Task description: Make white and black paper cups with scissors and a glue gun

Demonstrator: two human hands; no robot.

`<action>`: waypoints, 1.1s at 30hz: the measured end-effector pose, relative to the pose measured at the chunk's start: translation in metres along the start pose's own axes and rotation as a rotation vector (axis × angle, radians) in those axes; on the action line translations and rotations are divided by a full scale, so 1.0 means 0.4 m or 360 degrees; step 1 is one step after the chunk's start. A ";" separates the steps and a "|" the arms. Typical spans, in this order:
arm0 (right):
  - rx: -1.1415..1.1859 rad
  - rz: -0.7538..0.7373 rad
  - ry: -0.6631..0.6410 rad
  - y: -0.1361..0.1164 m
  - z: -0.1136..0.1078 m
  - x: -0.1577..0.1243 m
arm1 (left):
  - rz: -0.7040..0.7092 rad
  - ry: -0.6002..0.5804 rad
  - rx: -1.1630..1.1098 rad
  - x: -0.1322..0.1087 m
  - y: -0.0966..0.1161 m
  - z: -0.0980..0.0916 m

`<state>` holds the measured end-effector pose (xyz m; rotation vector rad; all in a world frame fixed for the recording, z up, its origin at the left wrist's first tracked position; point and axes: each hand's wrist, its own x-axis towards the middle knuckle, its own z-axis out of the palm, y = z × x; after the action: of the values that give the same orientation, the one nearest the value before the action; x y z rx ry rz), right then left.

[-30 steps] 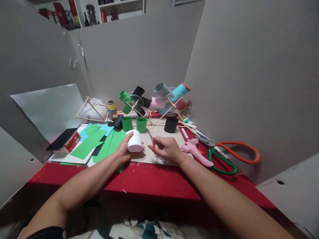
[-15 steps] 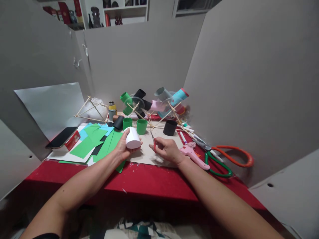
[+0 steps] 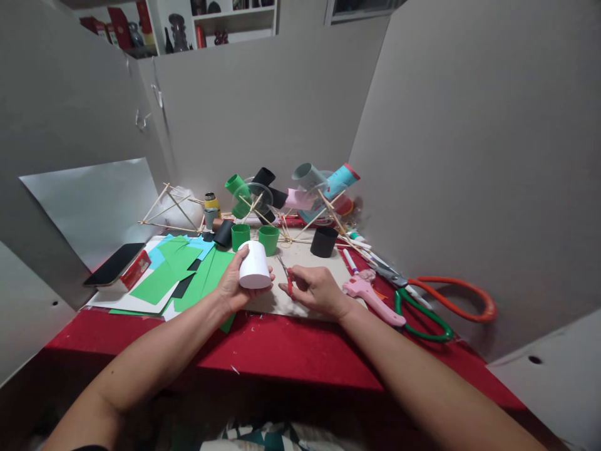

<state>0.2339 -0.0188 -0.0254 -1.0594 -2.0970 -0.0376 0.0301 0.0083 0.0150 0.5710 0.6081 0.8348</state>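
White cylinder (image 3: 254,265), green cups (image 3: 268,240) behind, apparently paper

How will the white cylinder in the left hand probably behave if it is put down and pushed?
The white cylinder is probably light: its wall looks like paper, and the left hand holds it alone. Its rounded side suggests it could roll if laid sideways. Stood on its flat end, it would likely slide.

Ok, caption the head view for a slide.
Left hand holding a white paper cup, right hand holding red-handled scissors, at a cluttered red table.
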 end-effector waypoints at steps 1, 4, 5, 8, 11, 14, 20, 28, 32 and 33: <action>0.0014 -0.0014 -0.0009 -0.004 0.000 0.000 | -0.0002 -0.0007 0.0004 -0.003 0.000 0.001; 0.0072 -0.0048 -0.0037 -0.015 0.000 -0.004 | -0.0004 -0.0034 0.0017 -0.011 0.000 0.005; 0.0095 -0.0055 -0.0047 -0.018 -0.001 -0.006 | -0.0004 -0.0038 0.0021 -0.013 0.000 0.006; 0.0170 -0.0059 -0.0066 -0.027 -0.002 -0.010 | 0.0016 -0.0002 0.0032 -0.020 0.001 0.013; 0.0263 -0.0025 -0.0063 -0.031 -0.002 -0.013 | 0.0057 0.0079 0.0051 -0.025 0.003 0.021; 0.0388 0.0061 -0.0028 -0.034 -0.006 -0.010 | 0.0102 0.0150 0.0101 -0.027 0.007 0.022; 0.0637 0.0273 0.0085 -0.064 -0.042 0.027 | 0.0190 0.0108 0.0275 -0.021 0.022 0.005; 0.0889 0.0385 -0.0001 -0.100 -0.035 0.079 | 0.0523 -0.0040 0.0630 0.024 0.009 -0.029; 0.0999 0.0453 0.0039 -0.094 0.009 0.081 | 0.0603 -0.0026 0.0741 0.042 -0.003 -0.057; 0.1025 0.0473 0.0058 -0.091 0.019 0.080 | 0.0634 -0.0010 0.0793 0.041 -0.005 -0.062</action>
<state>0.1924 -0.0185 0.0008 -0.9342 -1.7084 0.7087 0.0225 0.0262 -0.0078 1.1750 0.7132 1.0585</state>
